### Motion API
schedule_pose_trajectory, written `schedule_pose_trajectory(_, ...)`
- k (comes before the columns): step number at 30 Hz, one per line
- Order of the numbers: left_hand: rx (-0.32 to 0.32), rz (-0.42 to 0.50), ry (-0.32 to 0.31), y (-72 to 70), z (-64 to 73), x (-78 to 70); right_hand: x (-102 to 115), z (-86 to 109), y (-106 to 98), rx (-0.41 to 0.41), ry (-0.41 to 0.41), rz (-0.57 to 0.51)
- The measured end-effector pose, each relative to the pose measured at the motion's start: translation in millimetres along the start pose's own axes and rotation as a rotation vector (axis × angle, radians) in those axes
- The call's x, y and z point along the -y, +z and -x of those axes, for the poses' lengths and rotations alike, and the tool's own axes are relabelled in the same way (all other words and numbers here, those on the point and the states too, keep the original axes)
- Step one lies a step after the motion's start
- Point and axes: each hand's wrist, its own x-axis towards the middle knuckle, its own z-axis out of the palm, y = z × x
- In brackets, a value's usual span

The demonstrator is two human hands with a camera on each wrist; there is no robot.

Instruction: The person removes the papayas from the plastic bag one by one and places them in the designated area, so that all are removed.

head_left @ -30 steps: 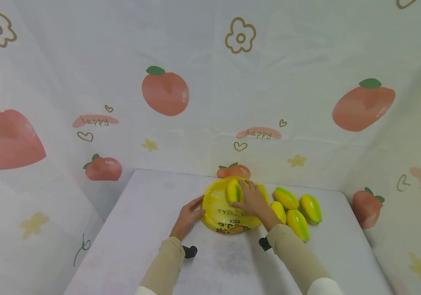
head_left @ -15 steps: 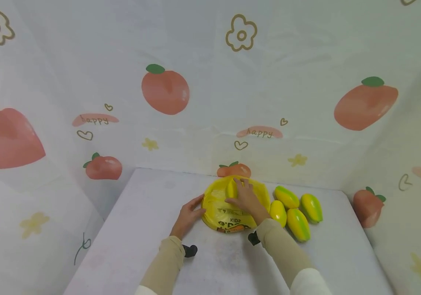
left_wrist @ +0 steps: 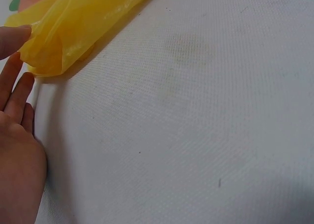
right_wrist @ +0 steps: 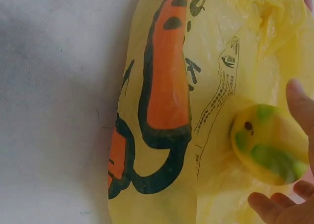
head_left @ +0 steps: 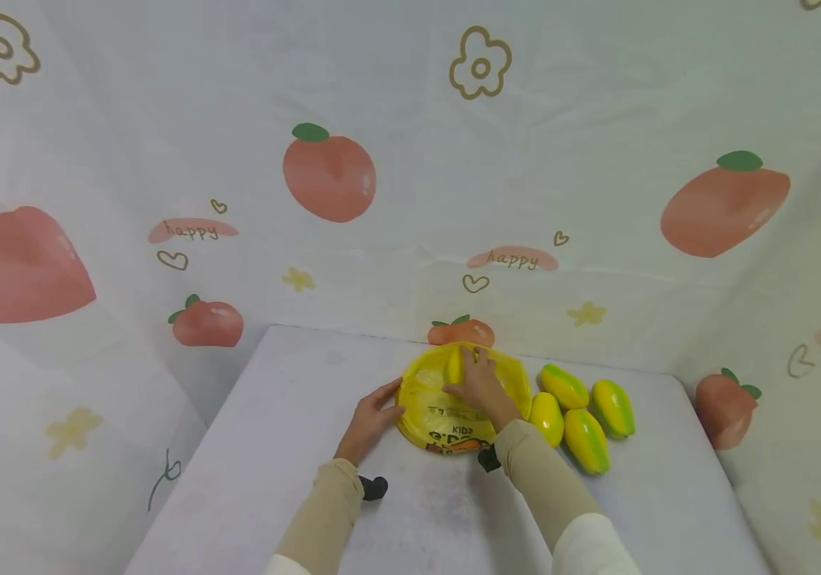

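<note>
A yellow plastic bag [head_left: 430,403] with dark lettering and an orange print lies on the table, its mouth spread wide. My left hand [head_left: 370,417] touches the bag's left rim; in the left wrist view its thumb and straight fingers [left_wrist: 18,99] stand apart at the edge. My right hand [head_left: 481,385] is over the bag's mouth, holding a yellow-green papaya [head_left: 454,367] within it. In the right wrist view the papaya [right_wrist: 267,145] lies between thumb and fingers, with part of their contact hidden.
Several more papayas [head_left: 586,442] lie grouped on the table just right of the bag. The white table [head_left: 310,375] meets a pale fruit-printed backdrop [head_left: 382,279] behind and at both sides. Small black straps or mounts [head_left: 373,488] show at the wrists.
My right hand has shifted slightly left over the papaya and now covers more of it. My left hand stays at the bag's rim. The papayas outside lie as before.
</note>
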Motion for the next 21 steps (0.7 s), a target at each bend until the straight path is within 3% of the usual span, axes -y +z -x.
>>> schedule_pose_trajectory(14,0.013,0.028,-0.006,0.5,-0.5,1.4,-5.1,-6.6,5.5,-0.002,0.016,-0.068)
schedule_pose_trajectory(21,0.005,0.021,-0.001,0.0,-1.2,3.0,-4.9,-6.7,7.6,-0.035,-0.001,-0.037)
